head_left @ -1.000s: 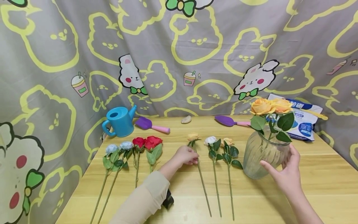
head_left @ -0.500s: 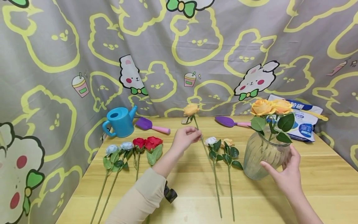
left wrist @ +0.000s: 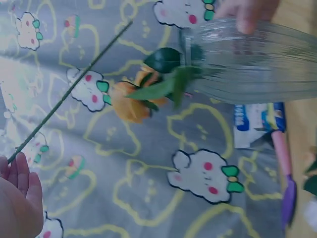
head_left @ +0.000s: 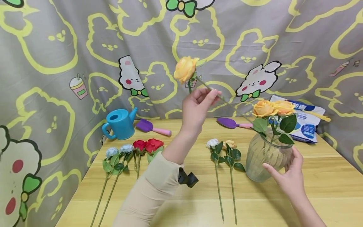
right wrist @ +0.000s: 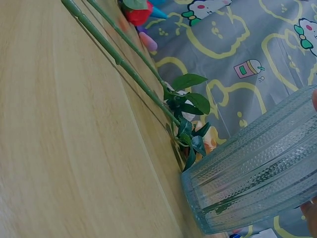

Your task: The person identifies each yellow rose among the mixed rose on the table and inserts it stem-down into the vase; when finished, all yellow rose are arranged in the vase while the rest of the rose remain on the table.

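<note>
My left hand (head_left: 197, 108) pinches the stem of a yellow rose (head_left: 185, 69), raised well above the table. The stem slants down to the right, its lower part overlapping the roses in the vase in the head view. In the left wrist view the bare stem (left wrist: 62, 99) points toward the vase mouth. My right hand (head_left: 292, 176) grips the ribbed glass vase (head_left: 262, 160) from the right, thumb in front, the vase leaning slightly. Two yellow-orange roses (head_left: 265, 108) with green leaves stand in it. Through the glass in the right wrist view a stem (right wrist: 267, 173) shows.
Left of the vase lie a white rose (head_left: 212, 143) and a pale yellow rose (head_left: 230, 144). Farther left are red roses (head_left: 154, 145) and light blue roses (head_left: 112, 152). Behind stand a blue watering can (head_left: 120, 124), purple trowels (head_left: 145, 125) and a blue-white bag (head_left: 307, 126).
My left hand has lifted the yellow rose off the table, up and to the right, tilting its stem toward the vase. My right hand and the vase stay nearly where they were.
</note>
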Motion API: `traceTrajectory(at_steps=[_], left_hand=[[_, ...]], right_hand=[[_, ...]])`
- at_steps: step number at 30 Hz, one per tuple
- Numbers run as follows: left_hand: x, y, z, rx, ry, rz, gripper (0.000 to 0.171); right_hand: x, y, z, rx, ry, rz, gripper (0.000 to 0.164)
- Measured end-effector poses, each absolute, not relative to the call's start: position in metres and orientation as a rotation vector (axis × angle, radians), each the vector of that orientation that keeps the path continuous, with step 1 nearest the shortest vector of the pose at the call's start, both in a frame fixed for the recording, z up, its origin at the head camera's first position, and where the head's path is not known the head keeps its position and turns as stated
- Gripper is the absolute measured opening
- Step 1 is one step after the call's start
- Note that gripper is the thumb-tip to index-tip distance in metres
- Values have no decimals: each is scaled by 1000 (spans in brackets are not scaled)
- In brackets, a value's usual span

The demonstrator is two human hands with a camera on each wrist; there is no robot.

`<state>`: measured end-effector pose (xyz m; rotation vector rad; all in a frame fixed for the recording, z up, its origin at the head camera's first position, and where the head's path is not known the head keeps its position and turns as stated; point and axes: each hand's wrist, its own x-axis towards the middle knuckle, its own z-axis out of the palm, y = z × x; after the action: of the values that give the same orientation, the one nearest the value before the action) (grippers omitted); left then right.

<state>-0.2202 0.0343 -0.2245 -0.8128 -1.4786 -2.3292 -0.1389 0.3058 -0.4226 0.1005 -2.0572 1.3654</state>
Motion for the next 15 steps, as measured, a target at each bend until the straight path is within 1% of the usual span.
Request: traceTrajectory(at_steps=[4,7,12,15], left_hand=[[-221,45,-211,-888,-1473,-2184,10],[-222,54,-209,-914,-1529,-2090,10],[-223,67,-219,-937,-1650,-2042,11],[-226,74,-231,-941,-1682,-2026,12]], right_hand=[[-131,294,-407,75,-2073,1359,102],[-136,304,-419,130,-2064,1328,103],[-136,305,-420,128,-2057,1326,102],[-133,295,-411,106,-2060,1347,101]])
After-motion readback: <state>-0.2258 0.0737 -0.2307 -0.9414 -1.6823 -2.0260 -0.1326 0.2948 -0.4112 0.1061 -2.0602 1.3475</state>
